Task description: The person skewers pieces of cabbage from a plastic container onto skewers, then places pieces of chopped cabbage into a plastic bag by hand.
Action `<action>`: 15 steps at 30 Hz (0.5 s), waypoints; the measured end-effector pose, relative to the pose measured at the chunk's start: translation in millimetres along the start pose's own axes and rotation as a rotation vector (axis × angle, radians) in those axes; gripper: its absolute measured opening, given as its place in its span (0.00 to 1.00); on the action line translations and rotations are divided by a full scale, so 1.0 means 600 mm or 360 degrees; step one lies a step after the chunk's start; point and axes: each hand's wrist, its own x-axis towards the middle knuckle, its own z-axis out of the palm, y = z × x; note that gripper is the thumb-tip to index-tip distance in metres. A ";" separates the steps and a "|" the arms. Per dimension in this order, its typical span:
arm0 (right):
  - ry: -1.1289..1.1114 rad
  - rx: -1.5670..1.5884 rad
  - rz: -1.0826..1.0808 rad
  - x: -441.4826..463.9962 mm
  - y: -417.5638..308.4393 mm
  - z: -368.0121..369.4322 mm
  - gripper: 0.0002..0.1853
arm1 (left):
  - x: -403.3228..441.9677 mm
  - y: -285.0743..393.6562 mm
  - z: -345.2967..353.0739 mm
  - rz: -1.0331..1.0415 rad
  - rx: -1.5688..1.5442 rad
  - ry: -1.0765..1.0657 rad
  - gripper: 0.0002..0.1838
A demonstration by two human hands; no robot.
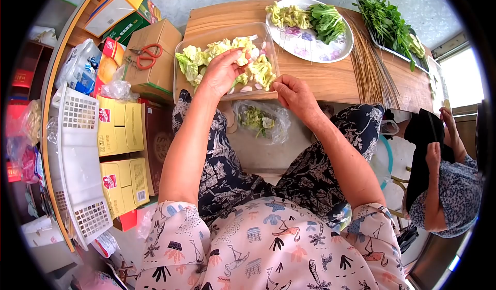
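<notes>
Over a clear plastic bin (181,86) of pale green leaves, my left hand (223,74) is closed, its fingertips pinching a pale yellow-green leaf (242,58). More lettuce-like leaves (192,63) lie in the bin around it, with small whitish pieces on the bottom. My right hand (297,98) is curled at the bin's near right corner, fingers pressed together. What it holds, if anything, I cannot make out.
An oval plate (294,44) with bundled greens stands behind. Thin sticks (368,63) lie right of it, beside a tray of leafy greens (385,24). Scissors (147,56) rest on a carton (155,75) at left. Below hangs a plastic bag (276,117). Another person (449,192) sits right.
</notes>
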 end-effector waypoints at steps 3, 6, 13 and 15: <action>-0.0005 -0.0013 -0.0004 -0.001 0.000 0.000 0.09 | 0.000 0.001 -0.001 -0.0010 0.0014 -0.0002 0.12; 0.0001 -0.0020 -0.0015 -0.003 -0.002 0.000 0.08 | 0.002 0.002 -0.005 -0.0024 0.0019 -0.0022 0.12; 0.0065 -0.0184 -0.0074 -0.010 -0.006 -0.004 0.07 | -0.001 0.008 -0.010 -0.0084 0.0082 -0.0100 0.12; 0.0082 -0.0200 -0.0098 -0.011 -0.004 -0.004 0.07 | 0.000 0.008 -0.014 -0.0085 0.0076 -0.0127 0.12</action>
